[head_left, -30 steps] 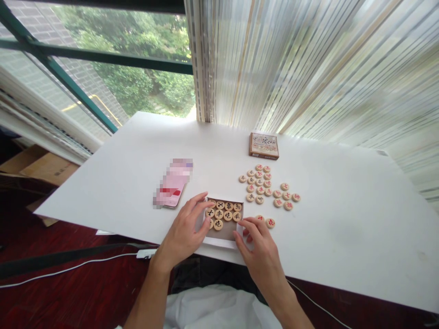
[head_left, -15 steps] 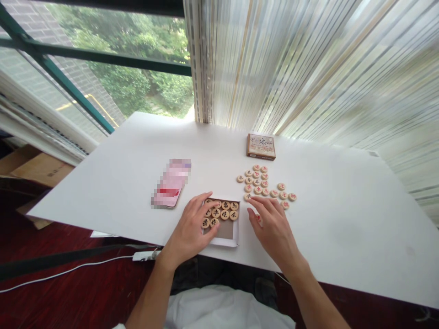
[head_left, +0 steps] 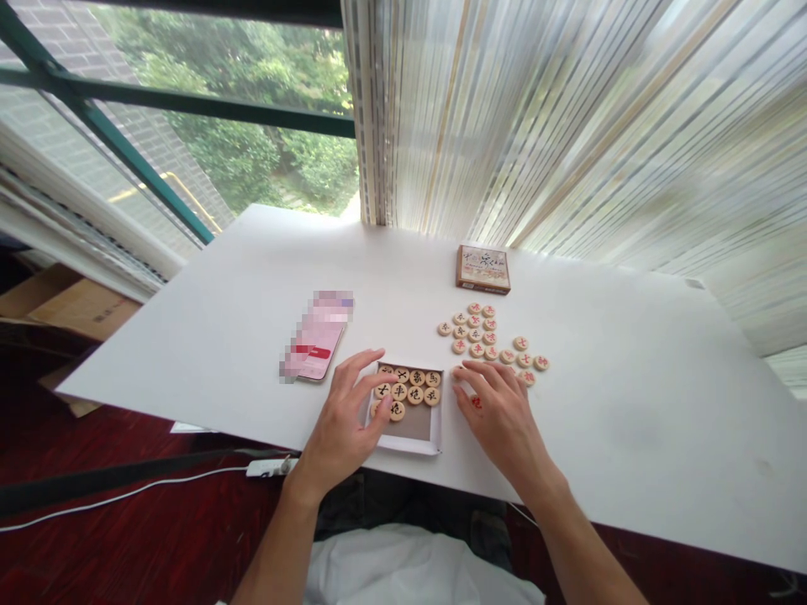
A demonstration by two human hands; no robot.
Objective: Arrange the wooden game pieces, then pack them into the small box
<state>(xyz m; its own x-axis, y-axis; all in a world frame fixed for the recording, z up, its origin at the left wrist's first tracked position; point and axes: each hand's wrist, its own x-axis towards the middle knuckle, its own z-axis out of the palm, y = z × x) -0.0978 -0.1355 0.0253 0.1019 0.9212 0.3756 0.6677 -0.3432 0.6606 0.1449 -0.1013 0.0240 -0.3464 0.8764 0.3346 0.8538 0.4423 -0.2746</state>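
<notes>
A shallow white box tray (head_left: 435,435) holds several round wooden Chinese chess pieces (head_left: 414,395) with black characters, in rows towards its far side. My left hand (head_left: 340,416) is open over the tray's left edge, fingers apart, thumb above the pieces. Just right of the tray, my right hand (head_left: 504,412) has index finger and thumb closed around a Chinese chess piece (head_left: 456,372), mostly hidden by the fingertips. A red-marked piece (head_left: 477,402) lies partly under that hand. Beyond it are several loose red and black pieces (head_left: 475,334), flat on the table.
A printed box (head_left: 483,269) lies at the back of the white table (head_left: 630,378). To the left is a phone (head_left: 319,336), its screen blurred. A white cable with a power strip (head_left: 270,468) runs below the table's front edge.
The black-marked piece at my right fingertips has slid slightly towards me. My left hand has shifted a little left, uncovering more of the tray's pieces. The view has moved slightly.
</notes>
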